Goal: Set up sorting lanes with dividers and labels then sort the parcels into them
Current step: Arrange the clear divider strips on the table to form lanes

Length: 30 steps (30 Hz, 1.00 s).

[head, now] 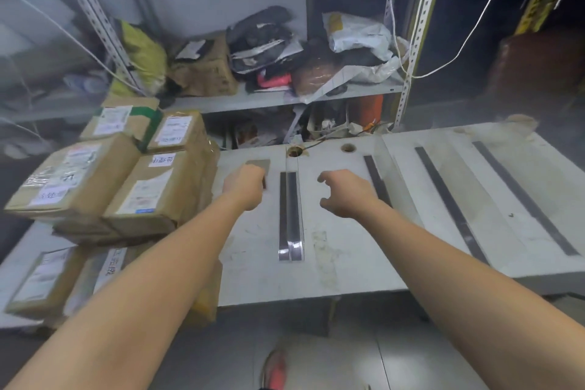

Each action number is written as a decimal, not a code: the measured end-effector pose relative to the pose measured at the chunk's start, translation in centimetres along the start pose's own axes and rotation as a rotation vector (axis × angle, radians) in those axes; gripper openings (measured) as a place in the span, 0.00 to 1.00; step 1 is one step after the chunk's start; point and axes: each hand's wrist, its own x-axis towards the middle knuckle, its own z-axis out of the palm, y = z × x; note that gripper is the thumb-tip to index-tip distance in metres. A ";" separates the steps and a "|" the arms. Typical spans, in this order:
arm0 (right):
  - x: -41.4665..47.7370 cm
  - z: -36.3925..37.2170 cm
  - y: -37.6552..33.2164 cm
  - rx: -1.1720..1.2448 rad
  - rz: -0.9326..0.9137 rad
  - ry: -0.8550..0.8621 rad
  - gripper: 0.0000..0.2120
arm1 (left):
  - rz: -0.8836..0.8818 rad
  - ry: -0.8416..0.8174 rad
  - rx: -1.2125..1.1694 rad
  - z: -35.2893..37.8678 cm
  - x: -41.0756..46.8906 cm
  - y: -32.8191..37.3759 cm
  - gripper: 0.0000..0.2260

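Note:
My left hand grips a small grey-brown card near the back of the white table, just right of the parcels. My right hand hovers over the table with loosely curled fingers and holds nothing. Between my hands lies a pair of dark divider strips side by side. Three more single dark divider strips lie spread across the table to the right. A stack of brown cardboard parcels with white labels sits at the left.
A metal shelf rack behind the table holds bags, a crumpled box and wrapped packets. White cords hang from its right post. Two round holes pierce the table's back edge. A red shoe shows on the floor below.

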 end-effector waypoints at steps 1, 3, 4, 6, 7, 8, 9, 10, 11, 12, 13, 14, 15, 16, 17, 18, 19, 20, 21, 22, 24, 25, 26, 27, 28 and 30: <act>0.3 0.3 -0.3 0.001 0.004 -0.004 0.26 | 0.003 -0.004 0.002 0.2 0.0 -0.5 0.16; 0.9 1.0 -0.9 0.003 0.018 -0.016 0.26 | 0.023 -0.010 0.002 0.9 0.6 -1.4 0.16; 1.3 1.4 -1.1 0.004 0.029 -0.024 0.26 | 0.033 -0.018 -0.010 1.3 1.1 -1.8 0.16; 2.1 2.2 -1.6 0.014 0.054 -0.042 0.26 | 0.055 -0.036 -0.045 1.9 2.1 -2.5 0.14; 2.5 2.6 -1.8 0.020 0.069 -0.048 0.25 | 0.064 -0.048 -0.063 2.2 2.6 -2.8 0.12; 3.0 2.9 -2.1 0.026 0.086 -0.054 0.25 | 0.069 -0.062 -0.072 2.4 3.1 -3.1 0.10; 3.4 3.2 -2.3 0.033 0.103 -0.059 0.26 | 0.071 -0.072 -0.074 2.6 3.6 -3.3 0.07; 4.0 3.5 -2.5 0.042 0.123 -0.064 0.26 | 0.071 -0.086 -0.074 2.7 4.1 -3.4 0.05; 4.5 3.8 -2.7 0.053 0.145 -0.067 0.26 | 0.080 -0.091 -0.075 2.8 4.6 -3.5 0.06; 5.0 4.0 -2.9 0.065 0.167 -0.070 0.27 | 0.100 -0.092 -0.078 3.2 5.3 -3.6 0.08; 5.6 4.3 -3.0 0.078 0.190 -0.074 0.27 | 0.126 -0.094 -0.089 3.5 6.2 -3.7 0.12; 6.1 4.7 -3.2 0.092 0.212 -0.078 0.28 | 0.156 -0.101 -0.109 4.0 7.1 -3.8 0.16; 6.6 5.0 -3.4 0.105 0.233 -0.083 0.29 | 0.191 -0.104 -0.132 4.3 8.0 -3.8 0.19; 7.0 5.4 -3.5 0.119 0.255 -0.089 0.29 | 0.235 -0.104 -0.153 4.6 9.1 -3.8 0.21; 7.4 5.8 -3.5 0.134 0.280 -0.098 0.30 | 0.285 -0.102 -0.166 4.9 10.1 -3.8 0.23; 7.8 6.3 -3.6 0.154 0.304 -0.109 0.30 | 0.343 -0.097 -0.168 5.2 11.2 -3.8 0.23; 8.0 6.8 -3.6 0.181 0.330 -0.118 0.30 | 0.400 -0.094 -0.168 5.4 12.2 -3.7 0.23; 8.2 7.3 -3.7 0.220 0.356 -0.127 0.30 | 0.444 -0.091 -0.164 5.5 13.2 -3.6 0.23; 8.4 7.9 -3.6 0.267 0.387 -0.139 0.30 | 0.482 -0.083 -0.160 5.8 14.4 -3.3 0.23; 8.3 8.4 -3.7 0.308 0.407 -0.152 0.30 | 0.509 -0.057 -0.157 6.0 15.2 -3.1 0.22; 8.2 9.5 -3.8 0.367 0.435 -0.166 0.28 | 0.605 -0.013 -0.137 6.5 16.8 -2.3 0.19; 8.2 10.0 -3.9 0.388 0.449 -0.164 0.27 | 0.676 -0.005 -0.108 6.8 17.5 -1.9 0.17; 8.2 10.5 -3.9 0.401 0.460 -0.157 0.26 | 0.749 -0.014 -0.070 7.0 18.1 -1.5 0.16; 8.2 10.8 -3.9 0.405 0.469 -0.150 0.24 | 0.814 -0.025 -0.032 7.3 18.5 -1.2 0.14; 8.2 11.2 -3.9 0.410 0.477 -0.146 0.23 | 0.847 -0.047 -0.001 7.4 18.9 -1.0 0.11; 8.2 11.6 -3.8 0.439 0.497 -0.135 0.21 | 0.842 -0.090 0.023 7.8 19.8 -0.9 0.06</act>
